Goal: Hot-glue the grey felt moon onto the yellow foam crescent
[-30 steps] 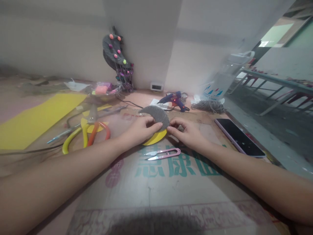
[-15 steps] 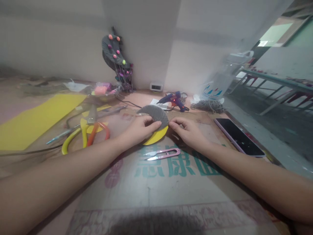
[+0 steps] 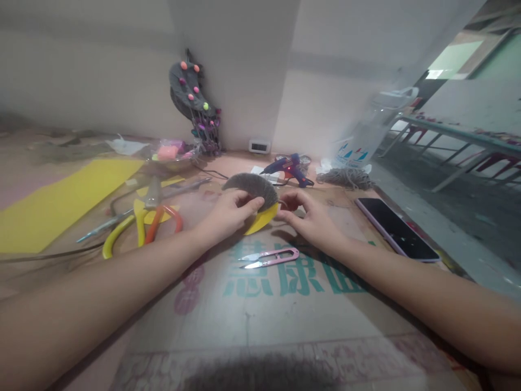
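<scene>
A yellow crescent, partly wrapped in grey yarn, is tilted above the board. My left hand is closed on its inner side, thumb across the front. At the crescent's right edge, my right hand is pinched with curled fingers, and a short bit of grey strand shows by its fingertips. What lies behind the crescent is hidden. Pink thread snips lie on the printed board just below both hands.
Pliers with yellow and orange handles lie left, near a yellow sheet. A glue gun with a lit red light, grey yarn pile and clear bottle stand behind. A phone lies right. A decorated grey crescent leans on the wall.
The crescent has turned and tipped slightly to the left in my left hand. My right fingers have curled more around its right edge, and a strand loop now shows there.
</scene>
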Motion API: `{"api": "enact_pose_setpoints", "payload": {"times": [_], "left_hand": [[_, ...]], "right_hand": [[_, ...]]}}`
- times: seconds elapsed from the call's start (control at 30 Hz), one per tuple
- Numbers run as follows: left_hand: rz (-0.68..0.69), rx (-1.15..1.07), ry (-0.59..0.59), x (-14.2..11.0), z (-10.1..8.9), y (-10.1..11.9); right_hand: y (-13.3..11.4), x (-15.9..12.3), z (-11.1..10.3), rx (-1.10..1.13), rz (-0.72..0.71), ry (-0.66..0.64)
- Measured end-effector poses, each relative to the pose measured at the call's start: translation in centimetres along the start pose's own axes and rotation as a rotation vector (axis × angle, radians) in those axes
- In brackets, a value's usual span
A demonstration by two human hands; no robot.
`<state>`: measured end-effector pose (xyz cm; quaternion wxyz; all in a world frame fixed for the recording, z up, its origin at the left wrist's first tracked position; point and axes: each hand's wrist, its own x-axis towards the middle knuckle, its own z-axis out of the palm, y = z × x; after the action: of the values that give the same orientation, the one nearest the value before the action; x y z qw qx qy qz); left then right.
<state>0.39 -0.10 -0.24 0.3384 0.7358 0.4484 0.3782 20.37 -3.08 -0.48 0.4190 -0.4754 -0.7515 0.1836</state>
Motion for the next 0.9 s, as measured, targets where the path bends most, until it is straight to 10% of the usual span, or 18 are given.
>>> {"api": "enact_pose_setpoints", "payload": {"times": [0.53,0.9], "left_hand": [[0.126,-0.23,-0.204,-0.5,0.4,-0.9],[-0.133,-0.118,-0.025,0.0,0.2,-0.2]], "right_hand": [[0.3,-0.5,-1.0,-0.38,-0.354,0.099],[-0.3,-0.9,-0.9,-0.54,-0.603,-0.098]]}}
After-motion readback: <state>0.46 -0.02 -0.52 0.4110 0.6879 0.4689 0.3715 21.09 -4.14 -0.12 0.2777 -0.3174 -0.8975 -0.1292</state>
